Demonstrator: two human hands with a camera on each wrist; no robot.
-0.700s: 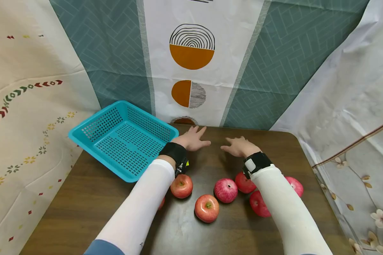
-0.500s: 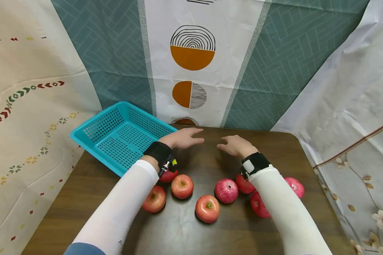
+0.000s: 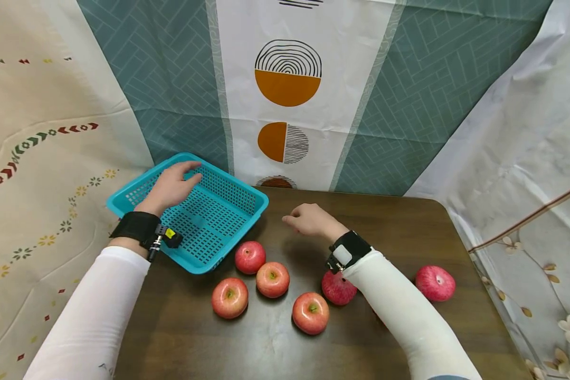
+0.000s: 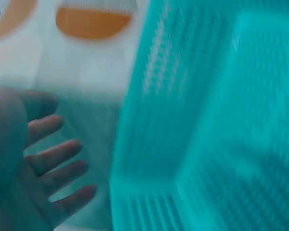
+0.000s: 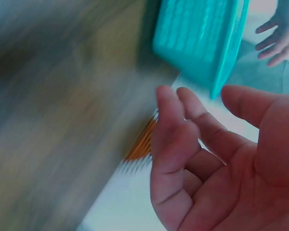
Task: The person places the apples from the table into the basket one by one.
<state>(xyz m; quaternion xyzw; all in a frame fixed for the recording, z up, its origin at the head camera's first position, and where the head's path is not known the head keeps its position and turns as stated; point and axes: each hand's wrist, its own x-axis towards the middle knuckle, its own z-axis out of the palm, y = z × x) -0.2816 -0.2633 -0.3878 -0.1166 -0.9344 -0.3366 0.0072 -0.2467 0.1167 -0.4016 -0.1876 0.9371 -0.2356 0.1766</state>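
My left hand (image 3: pixel 172 186) hovers over the left part of a turquoise plastic basket (image 3: pixel 208 253), fingers extended and holding nothing. In the left wrist view the fingers (image 4: pixel 62 159) are spread beside the basket's wall, blurred. Above the table, right of the basket, is my right hand (image 3: pixel 312 220); its fingers (image 5: pixel 171 144) are loosely bent around nothing. Red-orange apples (image 3: pixel 230 298) (image 3: pixel 273 279) (image 3: pixel 311 313) lie at the table's middle. A pinker round fruit (image 3: pixel 250 257) sits near the basket's corner, and another (image 3: pixel 338 289) is partly under my right wrist.
The wooden table (image 3: pixel 266 359) meets a patterned cloth (image 3: pixel 290 142) at the back. One pink-red fruit (image 3: pixel 435 283) lies at the right, beyond my right forearm, which hides part of the table. Pale cloths (image 3: pixel 503 158) hang at both sides.
My left hand has swung left from the table's back middle to above the basket, uncovering fruits. My right hand has shifted left and slightly nearer, its fingers more bent. The fruits stay put.
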